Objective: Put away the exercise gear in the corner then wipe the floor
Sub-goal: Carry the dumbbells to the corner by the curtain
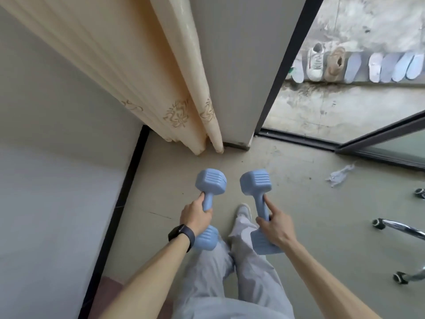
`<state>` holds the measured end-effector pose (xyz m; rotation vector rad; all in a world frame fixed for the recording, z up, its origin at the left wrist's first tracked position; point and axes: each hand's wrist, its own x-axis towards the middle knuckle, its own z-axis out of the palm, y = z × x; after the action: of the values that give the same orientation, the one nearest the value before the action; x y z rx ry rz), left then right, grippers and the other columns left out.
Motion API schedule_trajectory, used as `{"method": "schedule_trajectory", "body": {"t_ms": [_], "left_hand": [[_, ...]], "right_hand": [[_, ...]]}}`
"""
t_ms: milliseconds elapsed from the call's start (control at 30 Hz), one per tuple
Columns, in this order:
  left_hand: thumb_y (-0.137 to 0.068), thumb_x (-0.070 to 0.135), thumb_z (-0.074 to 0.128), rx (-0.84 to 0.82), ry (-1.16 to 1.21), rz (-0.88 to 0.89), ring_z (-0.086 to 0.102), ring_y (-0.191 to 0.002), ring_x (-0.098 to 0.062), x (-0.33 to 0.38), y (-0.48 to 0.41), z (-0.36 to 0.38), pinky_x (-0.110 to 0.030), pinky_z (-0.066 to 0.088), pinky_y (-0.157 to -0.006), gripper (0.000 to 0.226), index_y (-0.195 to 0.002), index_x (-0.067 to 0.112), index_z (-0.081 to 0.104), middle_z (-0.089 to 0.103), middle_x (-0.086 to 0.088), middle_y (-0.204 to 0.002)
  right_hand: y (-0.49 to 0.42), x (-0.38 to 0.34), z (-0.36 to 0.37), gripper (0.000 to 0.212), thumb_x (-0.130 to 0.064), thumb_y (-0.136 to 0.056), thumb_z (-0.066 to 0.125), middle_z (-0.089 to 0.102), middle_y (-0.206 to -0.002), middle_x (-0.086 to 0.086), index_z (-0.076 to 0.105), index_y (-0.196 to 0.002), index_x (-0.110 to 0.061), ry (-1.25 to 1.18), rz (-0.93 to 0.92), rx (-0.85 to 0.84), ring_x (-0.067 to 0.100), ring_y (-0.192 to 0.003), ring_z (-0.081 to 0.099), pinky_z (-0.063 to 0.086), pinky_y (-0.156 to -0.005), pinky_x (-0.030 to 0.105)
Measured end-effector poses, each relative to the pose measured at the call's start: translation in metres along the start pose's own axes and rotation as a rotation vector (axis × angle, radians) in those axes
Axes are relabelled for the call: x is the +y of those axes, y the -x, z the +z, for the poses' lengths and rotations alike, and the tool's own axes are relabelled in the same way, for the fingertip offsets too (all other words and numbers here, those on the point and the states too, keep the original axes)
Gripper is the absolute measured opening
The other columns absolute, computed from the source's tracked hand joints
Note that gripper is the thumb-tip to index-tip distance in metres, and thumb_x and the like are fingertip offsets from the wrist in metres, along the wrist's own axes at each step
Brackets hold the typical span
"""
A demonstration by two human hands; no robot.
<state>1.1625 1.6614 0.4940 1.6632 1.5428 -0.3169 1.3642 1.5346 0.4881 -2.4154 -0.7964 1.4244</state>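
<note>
I hold two light blue dumbbells above the grey floor, one in each hand. My left hand (195,216), with a black watch on the wrist, grips the handle of the left dumbbell (210,183). My right hand (274,223) grips the handle of the right dumbbell (255,181), index finger stretched along the handle. Both dumbbells point forward toward the corner (184,148), where the beige curtain (179,95) meets the floor. A crumpled white cloth (340,172) lies on the floor to the right.
A white wall with a black skirting (124,192) runs along the left. A grey pillar (239,88) stands ahead, with a sliding door track (322,143) and a balcony with several shoes (358,65) beyond. Chrome chair legs with castors (391,226) stand at the right.
</note>
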Motion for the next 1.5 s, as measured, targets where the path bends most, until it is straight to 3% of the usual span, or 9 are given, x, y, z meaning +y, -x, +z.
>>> {"method": "schedule_trajectory", "body": {"t_ms": [100,267,433,667,767,900,1033,1233,1500], "left_hand": [[-0.086,0.025,0.055,-0.036,-0.024,-0.015,0.060,-0.083,-0.034,-0.004,-0.051,0.012,-0.033,0.043,-0.065,0.049,-0.133,0.038,0.049,0.069,-0.006,-0.089],[-0.085,0.023,0.054,-0.096,-0.065,-0.064,0.059,-0.082,-0.035,-0.025,-0.139,0.050,-0.034,0.045,-0.064,0.035,-0.119,0.031,0.054,0.068,-0.006,-0.087],[-0.084,0.020,0.053,-0.165,-0.111,-0.076,0.055,-0.077,-0.034,-0.060,-0.224,0.098,-0.032,0.040,-0.061,0.025,-0.110,0.023,0.054,0.066,-0.008,-0.084],[-0.088,0.024,0.055,-0.218,-0.139,-0.075,0.057,-0.083,-0.033,-0.111,-0.327,0.167,-0.032,0.042,-0.066,0.027,-0.116,0.026,0.054,0.068,-0.005,-0.090],[-0.088,0.025,0.055,-0.227,-0.146,-0.066,0.058,-0.085,-0.033,-0.127,-0.367,0.192,-0.032,0.041,-0.066,0.033,-0.121,0.029,0.054,0.068,-0.005,-0.089],[-0.087,0.024,0.055,-0.191,-0.109,-0.017,0.058,-0.083,-0.035,-0.143,-0.418,0.223,-0.035,0.047,-0.069,0.039,-0.125,0.034,0.053,0.066,-0.006,-0.084],[-0.087,0.026,0.057,-0.129,-0.050,0.041,0.059,-0.087,-0.036,-0.152,-0.464,0.249,-0.038,0.050,-0.077,0.049,-0.134,0.037,0.049,0.069,-0.004,-0.088],[-0.090,0.027,0.059,0.004,0.004,0.126,0.061,-0.095,-0.038,-0.156,-0.525,0.271,-0.037,0.048,-0.078,0.061,-0.146,0.039,0.039,0.072,-0.004,-0.106],[-0.090,0.026,0.060,0.123,0.085,0.133,0.061,-0.103,-0.038,-0.136,-0.575,0.289,-0.040,0.049,-0.087,0.064,-0.150,0.032,0.038,0.072,-0.007,-0.112]], "right_hand": [[-0.048,-0.005,0.015,0.076,-0.023,-0.089,0.058,0.069,-0.082,0.003,0.024,-0.152,-0.048,0.022,0.048,-0.033,0.029,-0.071,0.059,0.039,-0.059,0.032],[-0.127,0.004,0.057,0.073,-0.025,-0.090,0.058,0.066,-0.087,0.001,0.025,-0.151,-0.046,-0.026,0.159,-0.064,0.027,-0.077,0.060,0.039,-0.062,0.030],[-0.202,0.034,0.107,0.073,-0.029,-0.089,0.059,0.071,-0.109,0.005,0.026,-0.152,-0.043,-0.087,0.266,-0.062,0.027,-0.090,0.060,0.041,-0.072,0.029],[-0.303,0.078,0.179,0.075,-0.025,-0.087,0.061,0.068,-0.121,0.004,0.027,-0.153,-0.043,-0.194,0.338,-0.019,0.026,-0.095,0.057,0.039,-0.078,0.029],[-0.346,0.094,0.210,0.077,-0.027,-0.086,0.061,0.070,-0.115,0.005,0.026,-0.152,-0.045,-0.240,0.357,0.010,0.029,-0.101,0.060,0.043,-0.082,0.032],[-0.401,0.112,0.252,0.080,-0.030,-0.083,0.059,0.072,-0.101,0.003,0.019,-0.150,-0.049,-0.297,0.354,0.083,0.032,-0.100,0.062,0.049,-0.089,0.042],[-0.447,0.123,0.277,0.073,-0.029,-0.090,0.059,0.073,-0.093,0.002,0.023,-0.153,-0.041,-0.350,0.302,0.137,0.029,-0.098,0.061,0.042,-0.080,0.035],[-0.515,0.118,0.291,0.069,-0.028,-0.091,0.062,0.074,-0.105,0.003,0.029,-0.151,-0.042,-0.348,0.187,0.244,0.029,-0.102,0.064,0.042,-0.083,0.030],[-0.577,0.114,0.287,0.074,-0.028,-0.091,0.061,0.073,-0.113,0.003,0.025,-0.153,-0.043,-0.324,0.106,0.333,0.028,-0.105,0.063,0.041,-0.086,0.025]]}}
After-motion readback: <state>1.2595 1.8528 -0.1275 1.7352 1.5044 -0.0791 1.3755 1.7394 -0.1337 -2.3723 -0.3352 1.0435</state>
